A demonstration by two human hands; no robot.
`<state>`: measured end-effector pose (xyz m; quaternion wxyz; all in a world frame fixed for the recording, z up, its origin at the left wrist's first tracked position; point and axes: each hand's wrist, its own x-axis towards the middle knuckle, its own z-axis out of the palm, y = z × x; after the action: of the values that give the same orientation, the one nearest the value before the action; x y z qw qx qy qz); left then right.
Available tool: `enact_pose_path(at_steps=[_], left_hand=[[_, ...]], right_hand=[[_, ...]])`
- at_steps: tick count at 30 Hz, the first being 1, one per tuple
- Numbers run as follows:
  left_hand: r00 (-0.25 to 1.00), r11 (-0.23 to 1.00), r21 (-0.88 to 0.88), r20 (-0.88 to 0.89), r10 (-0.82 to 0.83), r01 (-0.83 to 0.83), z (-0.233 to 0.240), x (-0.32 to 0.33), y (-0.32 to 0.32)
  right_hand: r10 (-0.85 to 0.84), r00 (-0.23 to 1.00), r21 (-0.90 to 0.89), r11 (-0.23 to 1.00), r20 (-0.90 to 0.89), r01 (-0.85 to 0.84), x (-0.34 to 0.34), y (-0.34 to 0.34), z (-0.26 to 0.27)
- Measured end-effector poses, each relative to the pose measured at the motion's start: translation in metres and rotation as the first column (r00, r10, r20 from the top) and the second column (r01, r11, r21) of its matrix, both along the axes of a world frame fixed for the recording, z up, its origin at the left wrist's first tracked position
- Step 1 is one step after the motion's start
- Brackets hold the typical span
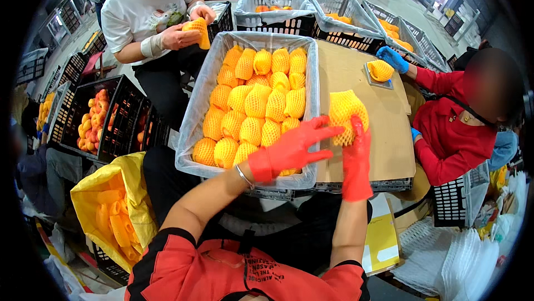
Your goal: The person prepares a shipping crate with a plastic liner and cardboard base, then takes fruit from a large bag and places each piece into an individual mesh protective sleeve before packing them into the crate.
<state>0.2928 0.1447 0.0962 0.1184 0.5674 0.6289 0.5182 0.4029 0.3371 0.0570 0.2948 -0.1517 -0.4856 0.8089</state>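
My right hand (358,163), in a red rubber glove, grips a fruit in a yellow foam net sleeve (347,107) above the cardboard sheet (388,142). My left hand (294,146), gloved the same way, has its fingers spread over the right front part of a lined crate (182,150). One of its fingertips overlaps the sleeve's near left side; whether it touches cannot be told. Several sleeved fruits (255,100) lie in rows inside the crate, and my left hand and forearm hide some of those at its front right.
Across the table a person holds a foam sleeve (199,32). At right, another person's blue-gloved hand (393,59) is beside a small scale (379,80) bearing a sleeved fruit (380,70). A yellow sack (137,188) of sleeves and black crates (125,121) stand at left.
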Motion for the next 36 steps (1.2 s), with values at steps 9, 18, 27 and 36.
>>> enact_pose_path(at_steps=[9,18,27,36], left_hand=[[0.661,0.823,0.133,-0.532,0.529,-0.552,-0.06,-0.141,-0.025],[0.696,0.695,-0.331,-0.634,0.338,-0.639,-0.054,-0.107,0.07],[0.734,0.579,-0.528,-0.651,0.193,-0.621,-0.07,-0.102,0.076],[0.545,0.539,-0.315,-0.765,0.344,-0.782,-0.083,-0.097,0.082]], right_hand=[[-0.668,0.604,0.83,0.558,0.434,0.02,-0.004,0.082,-0.037],[-0.651,0.726,0.955,0.005,-0.223,0.298,-0.028,0.008,-0.005],[-0.529,0.831,0.949,0.135,-0.174,0.285,-0.045,-0.033,-0.028],[-0.466,0.865,0.943,0.164,-0.186,0.291,-0.046,-0.041,-0.026]])
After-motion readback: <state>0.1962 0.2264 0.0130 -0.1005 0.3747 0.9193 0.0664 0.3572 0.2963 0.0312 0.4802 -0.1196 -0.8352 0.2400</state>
